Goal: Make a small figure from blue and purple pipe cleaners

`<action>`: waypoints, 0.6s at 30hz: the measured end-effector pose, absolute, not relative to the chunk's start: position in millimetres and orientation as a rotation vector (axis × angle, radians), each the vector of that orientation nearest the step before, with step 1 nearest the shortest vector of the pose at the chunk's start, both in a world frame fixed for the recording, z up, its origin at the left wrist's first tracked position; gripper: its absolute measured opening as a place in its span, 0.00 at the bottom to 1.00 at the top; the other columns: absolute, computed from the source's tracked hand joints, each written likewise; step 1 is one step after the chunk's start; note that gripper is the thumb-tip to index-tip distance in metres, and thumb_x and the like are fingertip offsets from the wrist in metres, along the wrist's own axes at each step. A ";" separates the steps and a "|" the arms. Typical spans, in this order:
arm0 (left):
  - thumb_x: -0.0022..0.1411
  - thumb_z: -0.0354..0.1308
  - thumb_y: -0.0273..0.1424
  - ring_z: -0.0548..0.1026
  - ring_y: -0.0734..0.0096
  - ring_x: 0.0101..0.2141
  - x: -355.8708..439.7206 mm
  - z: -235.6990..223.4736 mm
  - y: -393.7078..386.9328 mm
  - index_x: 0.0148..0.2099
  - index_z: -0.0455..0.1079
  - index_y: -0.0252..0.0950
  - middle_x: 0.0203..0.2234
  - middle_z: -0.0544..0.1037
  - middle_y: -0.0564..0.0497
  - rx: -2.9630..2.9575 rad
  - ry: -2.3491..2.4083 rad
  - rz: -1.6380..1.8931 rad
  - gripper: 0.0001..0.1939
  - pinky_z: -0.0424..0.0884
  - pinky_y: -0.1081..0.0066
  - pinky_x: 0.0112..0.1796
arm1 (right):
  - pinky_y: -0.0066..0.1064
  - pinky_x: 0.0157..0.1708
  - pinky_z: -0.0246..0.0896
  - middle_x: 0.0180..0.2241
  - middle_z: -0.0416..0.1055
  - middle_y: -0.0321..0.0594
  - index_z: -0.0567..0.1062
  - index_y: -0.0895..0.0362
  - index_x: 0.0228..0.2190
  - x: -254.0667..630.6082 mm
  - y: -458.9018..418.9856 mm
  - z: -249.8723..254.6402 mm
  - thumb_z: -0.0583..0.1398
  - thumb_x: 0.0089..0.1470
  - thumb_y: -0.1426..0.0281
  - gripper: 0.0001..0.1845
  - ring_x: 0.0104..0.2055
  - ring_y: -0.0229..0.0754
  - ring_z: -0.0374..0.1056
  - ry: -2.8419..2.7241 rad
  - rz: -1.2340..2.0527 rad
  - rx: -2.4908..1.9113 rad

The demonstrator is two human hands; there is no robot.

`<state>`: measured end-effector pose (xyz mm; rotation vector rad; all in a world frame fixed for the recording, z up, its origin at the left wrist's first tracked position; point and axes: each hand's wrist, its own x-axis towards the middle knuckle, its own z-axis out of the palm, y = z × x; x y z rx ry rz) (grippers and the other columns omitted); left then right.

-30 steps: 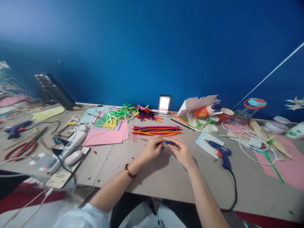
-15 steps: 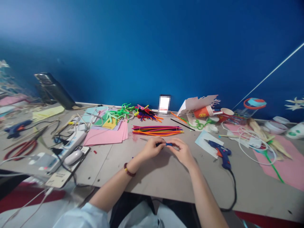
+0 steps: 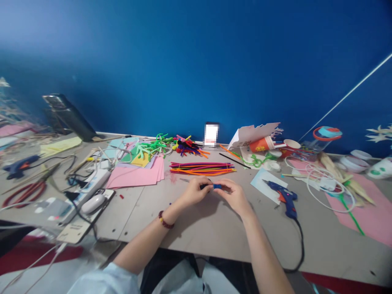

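My left hand and my right hand meet over the middle of the grey table. Both pinch a small blue piece between their fingertips; a dark end of it shows by the left fingers. It looks like a short pipe cleaner, though it is too small to be sure. A bead bracelet sits on my left wrist. Just beyond the hands lies a bundle of coloured pipe cleaners.
A blue glue gun with a black cord lies to the right. Pink paper sheets, a power strip, red scissors, paper cups and a coil of white cord crowd the table. A blue wall stands behind.
The hands have stayed together on the blue piece, with only small finger movements. The view has shifted slightly.
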<state>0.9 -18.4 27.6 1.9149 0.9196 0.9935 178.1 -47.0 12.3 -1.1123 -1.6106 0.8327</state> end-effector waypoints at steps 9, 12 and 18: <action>0.56 0.56 0.36 0.66 0.75 0.24 -2.0 22.7 -13.2 0.28 0.73 0.31 0.21 0.72 0.50 1.742 0.798 0.888 0.13 0.60 0.74 0.27 | 0.36 0.40 0.69 0.35 0.75 0.42 0.79 0.51 0.36 180.7 -48.4 16.5 0.61 0.52 0.65 0.09 0.37 0.43 0.71 -1.797 0.561 -1.072; 0.55 0.57 0.38 0.65 0.76 0.23 -2.8 19.8 -11.3 0.28 0.73 0.31 0.21 0.72 0.51 1.687 0.778 0.852 0.14 0.59 0.75 0.26 | 0.35 0.39 0.69 0.34 0.75 0.41 0.79 0.51 0.36 179.8 -48.9 17.6 0.60 0.53 0.65 0.09 0.36 0.43 0.71 -1.823 0.517 -1.066; 0.56 0.57 0.36 0.66 0.75 0.24 -3.1 19.4 -10.4 0.29 0.73 0.31 0.21 0.72 0.51 1.674 0.792 0.852 0.13 0.60 0.75 0.27 | 0.36 0.40 0.69 0.34 0.75 0.41 0.79 0.51 0.35 177.9 -48.9 18.6 0.61 0.52 0.66 0.08 0.37 0.43 0.71 -1.781 0.552 -1.062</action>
